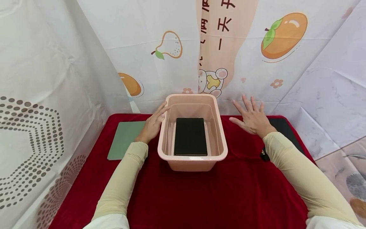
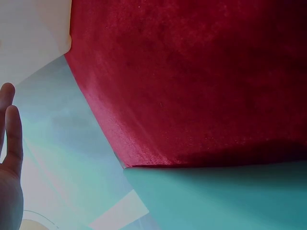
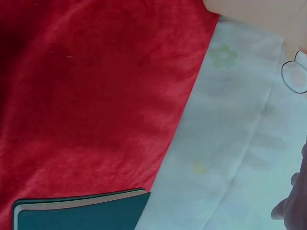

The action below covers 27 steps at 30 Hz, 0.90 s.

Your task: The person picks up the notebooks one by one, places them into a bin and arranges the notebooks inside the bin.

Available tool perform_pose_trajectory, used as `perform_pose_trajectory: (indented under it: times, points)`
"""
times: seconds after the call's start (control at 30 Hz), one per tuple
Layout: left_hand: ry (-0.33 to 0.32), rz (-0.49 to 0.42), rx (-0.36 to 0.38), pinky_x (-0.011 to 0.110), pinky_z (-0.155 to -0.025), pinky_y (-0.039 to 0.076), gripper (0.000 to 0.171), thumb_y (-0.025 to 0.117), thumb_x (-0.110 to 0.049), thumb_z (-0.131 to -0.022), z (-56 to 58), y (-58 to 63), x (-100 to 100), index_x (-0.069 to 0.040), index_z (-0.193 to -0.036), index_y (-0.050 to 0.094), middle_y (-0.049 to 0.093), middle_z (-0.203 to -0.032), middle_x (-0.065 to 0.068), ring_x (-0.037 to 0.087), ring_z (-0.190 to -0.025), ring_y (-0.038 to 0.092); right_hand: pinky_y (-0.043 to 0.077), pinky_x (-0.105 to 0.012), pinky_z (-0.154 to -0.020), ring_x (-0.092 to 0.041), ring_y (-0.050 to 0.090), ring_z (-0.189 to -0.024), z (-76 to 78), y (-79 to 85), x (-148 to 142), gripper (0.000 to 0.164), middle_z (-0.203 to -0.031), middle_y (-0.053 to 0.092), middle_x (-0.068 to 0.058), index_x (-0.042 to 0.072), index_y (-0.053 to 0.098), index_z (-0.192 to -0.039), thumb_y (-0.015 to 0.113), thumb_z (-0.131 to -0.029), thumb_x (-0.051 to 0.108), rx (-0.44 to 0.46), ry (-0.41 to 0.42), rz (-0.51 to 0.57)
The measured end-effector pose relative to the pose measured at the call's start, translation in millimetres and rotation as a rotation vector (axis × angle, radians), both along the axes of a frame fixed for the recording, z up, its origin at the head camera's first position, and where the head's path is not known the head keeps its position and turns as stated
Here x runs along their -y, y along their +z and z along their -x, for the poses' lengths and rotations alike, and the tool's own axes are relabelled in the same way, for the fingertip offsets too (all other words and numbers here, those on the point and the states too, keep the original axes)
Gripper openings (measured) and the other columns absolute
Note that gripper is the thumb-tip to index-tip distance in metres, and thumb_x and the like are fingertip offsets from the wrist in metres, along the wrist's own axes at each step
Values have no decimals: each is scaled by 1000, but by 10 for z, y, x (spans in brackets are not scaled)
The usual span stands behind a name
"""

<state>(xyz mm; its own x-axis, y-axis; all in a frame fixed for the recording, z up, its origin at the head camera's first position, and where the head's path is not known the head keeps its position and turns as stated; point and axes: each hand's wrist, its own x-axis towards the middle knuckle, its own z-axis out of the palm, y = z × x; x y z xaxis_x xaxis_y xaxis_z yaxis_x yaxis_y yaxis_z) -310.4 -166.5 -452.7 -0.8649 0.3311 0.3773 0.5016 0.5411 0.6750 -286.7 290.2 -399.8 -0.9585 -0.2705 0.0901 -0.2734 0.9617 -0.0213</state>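
A pink plastic basin (image 1: 192, 158) stands on the red cloth, and a black-covered book (image 1: 190, 136) lies flat in its bottom. At the basin's left side is my left hand (image 1: 154, 124), its fingers extended with the tips right at the rim. To the right of the basin my right hand (image 1: 251, 118) is held with fingers spread and nothing in it. The left wrist view catches only the edge of the left hand (image 2: 11, 143); the right wrist view shows a bit of the right hand (image 3: 293, 196).
A flat green notebook (image 1: 125, 140) lies on the left, partly behind the left hand. A dark notebook (image 1: 283, 128) is on the right, its pages visible in the right wrist view, partly covered by my forearm. A small black object (image 1: 264, 155) sits beside that sleeve. Printed curtains (image 1: 137, 57) rise behind the table.
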Motion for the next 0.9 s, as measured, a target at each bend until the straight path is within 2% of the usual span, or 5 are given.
perform_pose_trajectory:
  times: [0.43, 0.63, 0.9]
  points:
    - [10, -7, -3, 55, -124, 28, 48, 29, -49, -111, 1, -33, 13, -33, -153, 47, 23, -165, -29, 10, -155, 30, -4, -85, -110, -57, -5, -154, -132, -213, -292, 88, -172, -8, -21, 29, 4, -166, 30, -96, 77, 101, -77, 21]
    - [16, 2, -3, 55, -125, 28, 47, 28, -49, -110, 12, -34, 4, -38, -152, 47, 22, -165, -30, 10, -155, 31, -5, -84, -111, -57, -2, -153, -164, -306, -442, 88, -171, -3, -24, 28, 6, -166, 29, -97, 78, 100, -110, 14]
    - [14, 3, -16, 55, -124, 29, 48, 29, -49, -110, 19, -29, -4, -35, -152, 47, 23, -165, -29, 12, -154, 32, -4, -85, -110, -61, 0, -151, -219, -391, -588, 88, -170, -2, -28, 26, 5, -166, 29, -98, 76, 104, -133, 34]
